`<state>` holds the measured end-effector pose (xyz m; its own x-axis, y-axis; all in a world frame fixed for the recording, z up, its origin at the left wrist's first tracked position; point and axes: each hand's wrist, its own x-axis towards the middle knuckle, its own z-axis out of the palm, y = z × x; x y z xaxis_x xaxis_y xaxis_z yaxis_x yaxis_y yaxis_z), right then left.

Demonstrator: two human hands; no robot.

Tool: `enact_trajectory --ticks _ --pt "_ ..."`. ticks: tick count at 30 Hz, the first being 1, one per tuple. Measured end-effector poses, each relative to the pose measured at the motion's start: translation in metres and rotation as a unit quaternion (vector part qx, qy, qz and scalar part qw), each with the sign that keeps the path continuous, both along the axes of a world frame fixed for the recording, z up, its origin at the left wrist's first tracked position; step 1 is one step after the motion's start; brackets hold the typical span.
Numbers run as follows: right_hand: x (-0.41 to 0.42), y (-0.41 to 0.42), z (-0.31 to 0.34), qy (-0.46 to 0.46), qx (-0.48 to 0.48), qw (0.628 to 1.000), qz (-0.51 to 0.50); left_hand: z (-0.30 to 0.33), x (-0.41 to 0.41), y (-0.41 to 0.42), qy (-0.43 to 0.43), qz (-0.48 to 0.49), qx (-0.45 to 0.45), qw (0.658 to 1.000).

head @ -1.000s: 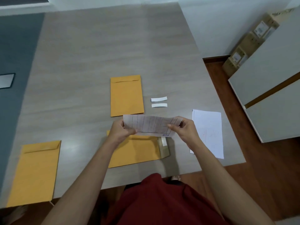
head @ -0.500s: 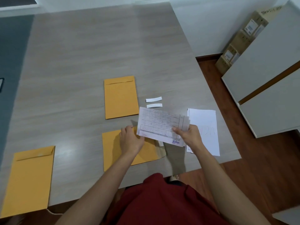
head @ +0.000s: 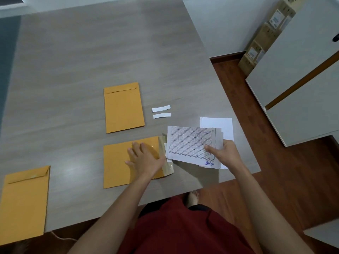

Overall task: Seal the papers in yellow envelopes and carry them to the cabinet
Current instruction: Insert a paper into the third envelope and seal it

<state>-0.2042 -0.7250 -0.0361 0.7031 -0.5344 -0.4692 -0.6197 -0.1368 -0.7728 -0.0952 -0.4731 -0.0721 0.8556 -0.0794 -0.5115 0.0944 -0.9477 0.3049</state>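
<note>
Near envelope [head: 117,165]: flat on table [head: 73,61], long axis left-right, open flap toward right, left hand [head: 145,158] spread flat upon it. Printed papers [head: 190,143]: pinched in right hand [head: 225,153], just beside the flap, long axis left-right.

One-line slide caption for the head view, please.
Left hand flat on an open yellow envelope; right hand holds a printed form at its mouth.

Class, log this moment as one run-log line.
left hand: flat on open envelope | right hand: holding papers at its mouth | sealed: none
</note>
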Motion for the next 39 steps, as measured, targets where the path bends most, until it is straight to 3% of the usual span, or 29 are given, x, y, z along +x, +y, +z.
enact_trajectory --ticks 8,15,21,23,27,39 --pt "0.008 0.015 -0.005 0.057 0.095 0.990 0.087 0.001 -0.004 0.011 0.004 -0.026 -0.012 1.000" --pt "0.035 0.062 -0.019 0.085 0.164 0.979 0.081 -0.003 -0.001 0.015 0.008 -0.049 0.007 0.999" --pt "0.054 0.112 -0.027 0.083 0.105 0.988 0.081 0.002 0.009 0.021 0.008 -0.101 0.031 0.994" --pt "0.054 0.114 -0.027 0.080 0.081 0.991 0.072 0.004 0.020 0.032 0.001 -0.182 0.055 0.982" --pt "0.051 0.111 -0.026 0.085 0.068 0.993 0.046 -0.005 0.033 0.058 -0.052 -0.396 0.108 0.910" --pt "0.059 0.114 -0.020 0.097 0.088 0.990 0.051 -0.004 0.046 0.056 -0.081 -0.434 0.060 0.895"
